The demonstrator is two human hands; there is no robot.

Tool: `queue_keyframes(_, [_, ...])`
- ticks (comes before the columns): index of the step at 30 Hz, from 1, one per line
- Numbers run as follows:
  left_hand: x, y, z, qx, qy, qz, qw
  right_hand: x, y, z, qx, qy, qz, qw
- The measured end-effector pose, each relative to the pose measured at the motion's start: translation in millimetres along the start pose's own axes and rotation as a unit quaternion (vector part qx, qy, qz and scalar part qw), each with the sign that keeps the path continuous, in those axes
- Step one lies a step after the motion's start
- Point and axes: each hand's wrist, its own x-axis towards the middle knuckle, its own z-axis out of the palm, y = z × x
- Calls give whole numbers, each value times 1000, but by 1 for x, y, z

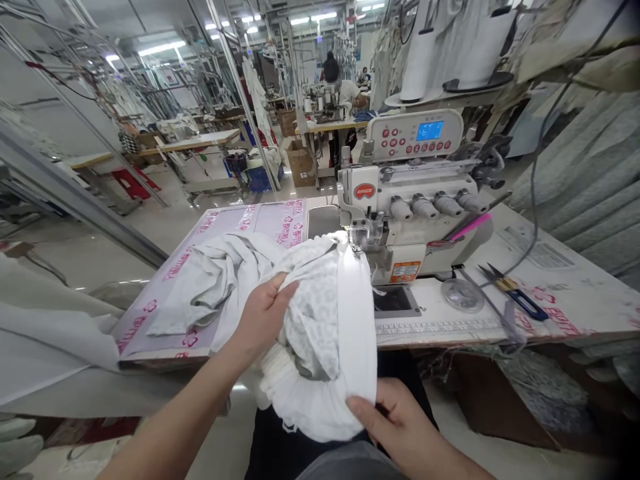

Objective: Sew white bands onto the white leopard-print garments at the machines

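Note:
My left hand (263, 317) grips a fold of a white patterned fabric garment (313, 313) in front of the sewing machine. My right hand (390, 417) pinches the lower edge of a wide white band (356, 333) joined to the gathered fabric. The band runs up under the presser foot (357, 240) of a white overlock sewing machine (405, 213). A looser pale grey-white piece of cloth (200, 287) lies on the table to the left of my left hand. The needle area is partly hidden by the fabric.
Small scissors (515, 293) and a clear round disc (463, 295) lie on the white table (565, 300) right of the machine. Hanging grey fabric (575, 173) stands at right. Further back are a person (347, 93) at another workstation and cardboard boxes (301, 163).

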Motion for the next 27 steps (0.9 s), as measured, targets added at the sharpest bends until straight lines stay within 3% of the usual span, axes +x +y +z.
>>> queue_keyframes(3, [19, -4, 5, 38, 59, 6, 998, 14, -3, -12, -15, 14, 9, 1000])
queue_keyframes(16, [107, 0, 1, 97, 144, 129, 976, 78, -16, -59, -30, 39, -15, 999])
queue_keyframes(18, [107, 4, 4, 109, 182, 152, 965, 88, -19, -63, -28, 48, -17, 998])
queue_keyframes(20, [87, 9, 10, 142, 208, 200, 947, 94, -22, -66, -24, 63, -7, 998])
queue_keyframes(21, [72, 10, 15, 163, 178, 224, 944, 95, -23, -67, -23, 71, -2, 997])
queue_keyframes(23, [40, 10, 23, 178, 28, 226, 957, 96, -24, -68, -23, 84, 3, 996])
queue_keyframes(25, [17, 6, 29, 130, -161, 161, 965, 96, -26, -70, -20, 81, 4, 996])
queue_keyframes(27, [9, 2, 30, 45, -287, 71, 954, 98, -29, -74, -7, 76, 11, 997])
